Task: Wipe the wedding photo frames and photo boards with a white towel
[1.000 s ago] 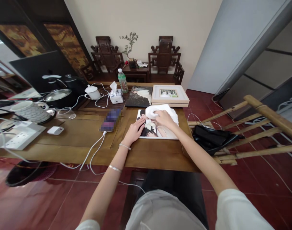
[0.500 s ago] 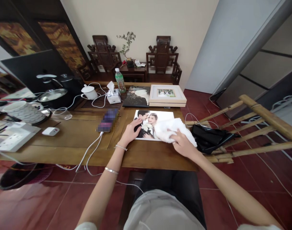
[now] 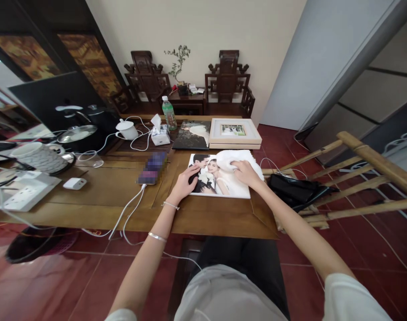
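Observation:
A white-edged photo panel (image 3: pixel 208 180), printed with a couple, lies flat on the wooden table (image 3: pixel 216 218) in front of me. My left hand (image 3: pixel 186 182) rests on its left edge with the fingers stretched out over the picture. Bunched under the fingers of my right hand (image 3: pixel 245 173) is a fluffy white cloth (image 3: pixel 228 158), which covers the panel's upper right corner and hangs a little past its right side.
Behind the panel lie a dark photo panel (image 3: pixel 191 134) and a pale framed picture (image 3: pixel 235 133). A phone (image 3: pixel 151 168) on a white cable lies to the left, near a tissue box (image 3: pixel 160 134) and a bottle (image 3: pixel 169 113). A bamboo chair (image 3: pixel 357 178) holding a black bag (image 3: pixel 292 189) stands right.
My right hand has moved the cloth up and slightly left across the panel, uncovering its lower right corner. My left hand stays on the left edge.

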Available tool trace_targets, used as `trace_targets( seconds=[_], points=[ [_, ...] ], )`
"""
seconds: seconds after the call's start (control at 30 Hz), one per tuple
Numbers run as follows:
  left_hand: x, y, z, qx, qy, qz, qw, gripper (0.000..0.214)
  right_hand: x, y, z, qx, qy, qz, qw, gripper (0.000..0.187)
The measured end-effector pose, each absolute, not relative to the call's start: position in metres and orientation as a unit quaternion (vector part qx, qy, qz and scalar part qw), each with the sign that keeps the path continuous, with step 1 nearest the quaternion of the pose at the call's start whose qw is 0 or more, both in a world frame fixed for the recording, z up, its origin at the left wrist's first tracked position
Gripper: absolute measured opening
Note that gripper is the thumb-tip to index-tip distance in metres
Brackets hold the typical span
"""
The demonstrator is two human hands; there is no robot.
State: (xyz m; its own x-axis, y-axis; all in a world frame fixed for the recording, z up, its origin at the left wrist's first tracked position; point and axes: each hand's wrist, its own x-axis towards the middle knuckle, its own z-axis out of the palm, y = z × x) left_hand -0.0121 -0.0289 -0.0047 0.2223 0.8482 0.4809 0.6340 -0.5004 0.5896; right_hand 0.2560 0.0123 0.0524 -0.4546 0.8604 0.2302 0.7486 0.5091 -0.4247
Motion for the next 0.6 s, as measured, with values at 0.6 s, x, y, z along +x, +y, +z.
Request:
trace_targets(
  seconds=[0.6],
  points=[
    [-0.009,-0.032,-0.005,0.762,0.493,0.393,0.149,0.042,0.265,-0.084,0.044,-0.424,-0.867,0.169,0.197,0.044]
  ],
)
